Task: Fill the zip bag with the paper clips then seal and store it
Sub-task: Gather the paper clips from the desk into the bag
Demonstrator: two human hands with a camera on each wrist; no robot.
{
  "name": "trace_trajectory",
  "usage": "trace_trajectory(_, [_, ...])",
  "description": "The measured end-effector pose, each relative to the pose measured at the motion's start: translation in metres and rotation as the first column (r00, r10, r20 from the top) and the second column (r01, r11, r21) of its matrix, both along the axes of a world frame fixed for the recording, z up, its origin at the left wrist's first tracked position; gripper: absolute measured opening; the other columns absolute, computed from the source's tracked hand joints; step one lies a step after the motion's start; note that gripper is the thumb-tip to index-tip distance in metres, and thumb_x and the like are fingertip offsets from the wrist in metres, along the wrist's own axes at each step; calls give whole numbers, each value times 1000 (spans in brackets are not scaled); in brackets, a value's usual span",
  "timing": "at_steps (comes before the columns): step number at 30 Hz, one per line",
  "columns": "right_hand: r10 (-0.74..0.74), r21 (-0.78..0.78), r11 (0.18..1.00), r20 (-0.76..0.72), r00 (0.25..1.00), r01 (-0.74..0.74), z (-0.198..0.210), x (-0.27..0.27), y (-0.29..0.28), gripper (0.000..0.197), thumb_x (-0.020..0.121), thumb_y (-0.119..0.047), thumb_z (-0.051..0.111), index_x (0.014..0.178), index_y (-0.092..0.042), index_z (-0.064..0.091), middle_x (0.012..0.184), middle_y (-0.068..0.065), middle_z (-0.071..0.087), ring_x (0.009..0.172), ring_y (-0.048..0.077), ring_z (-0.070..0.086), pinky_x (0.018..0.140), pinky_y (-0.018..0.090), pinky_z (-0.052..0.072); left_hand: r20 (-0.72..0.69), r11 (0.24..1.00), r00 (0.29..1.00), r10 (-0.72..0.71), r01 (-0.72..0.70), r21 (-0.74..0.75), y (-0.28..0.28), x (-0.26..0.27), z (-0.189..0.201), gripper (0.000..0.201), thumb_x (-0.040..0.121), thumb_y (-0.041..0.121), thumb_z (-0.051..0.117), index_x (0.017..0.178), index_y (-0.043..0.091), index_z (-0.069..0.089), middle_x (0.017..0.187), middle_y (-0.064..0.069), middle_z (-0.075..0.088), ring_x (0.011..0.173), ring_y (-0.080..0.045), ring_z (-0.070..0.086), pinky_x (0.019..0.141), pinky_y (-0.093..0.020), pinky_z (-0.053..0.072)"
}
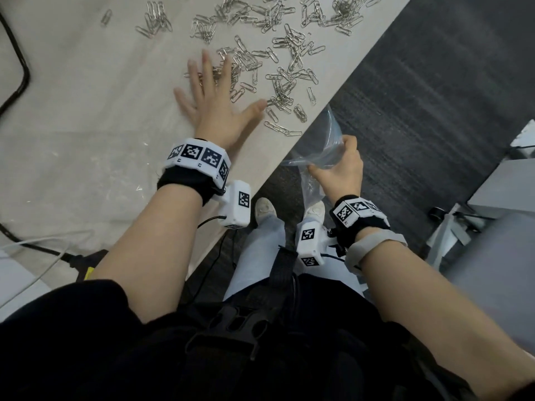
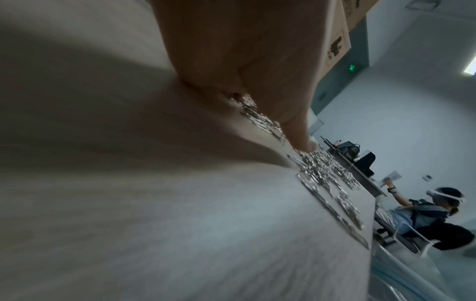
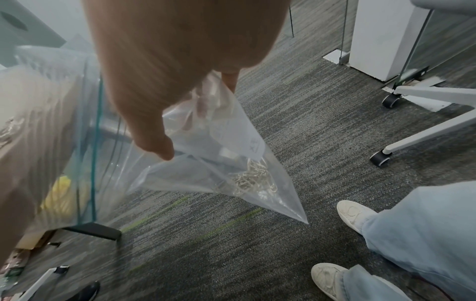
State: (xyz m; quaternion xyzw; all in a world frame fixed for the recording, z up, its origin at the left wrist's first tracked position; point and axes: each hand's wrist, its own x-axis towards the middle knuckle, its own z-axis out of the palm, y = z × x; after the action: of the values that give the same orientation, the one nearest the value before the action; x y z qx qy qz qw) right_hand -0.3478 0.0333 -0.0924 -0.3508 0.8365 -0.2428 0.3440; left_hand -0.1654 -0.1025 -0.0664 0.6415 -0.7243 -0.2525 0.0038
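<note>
- One clear zip bag [image 1: 324, 151], mouth agape, hangs just off the table [image 1: 86, 96] edge, pinched by the right hand [image 1: 341, 172].
- Paper clips [image 1: 278, 68]: too many to count, scattered silver; some lie in the bag.
- Left hand [image 1: 214, 102] spread flat over them.

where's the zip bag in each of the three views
Head: zip bag right of centre, just off the table edge, gripped by the right hand.
Left wrist: bottom-right corner, a clear blurred strip.
Right wrist: centre, hanging below the hand, clips inside.
Shared landmark: the table edge.
</note>
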Motion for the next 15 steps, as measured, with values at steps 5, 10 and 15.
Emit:
trace_trajectory(5, [9,-27,1000,0,1000,-9,1,0,2,58,68,-19,78,115,-14,45,106,4,54,101,21,51,82,29,42,3,990,990,-139,139,39,15,-13,1,100,76,73,47,148,25,-3,156,-10,-17,143,-29,-18,111,-58,-14])
trace_trajectory(10, [15,-29,999,-4,1000,-15,2,-1,3,58,68,-22,78,115,-13,45,109,8,57,100,21,52,82,30,42,-68,991,990,-123,119,-61,28,-19,3,83,78,58,59,145,27,23,158,-3,9,146,-23,3,117,-46,-1])
trace_trajectory(15, [7,-28,1000,-10,1000,-7,2,-4,5,59,67,-22,78,116,-15,45,109,7,56,98,18,50,84,31,44,-20,996,999,-46,45,-77,30,-23,10,87,65,63,68,140,39,31,155,0,15,139,-26,15,110,-45,17])
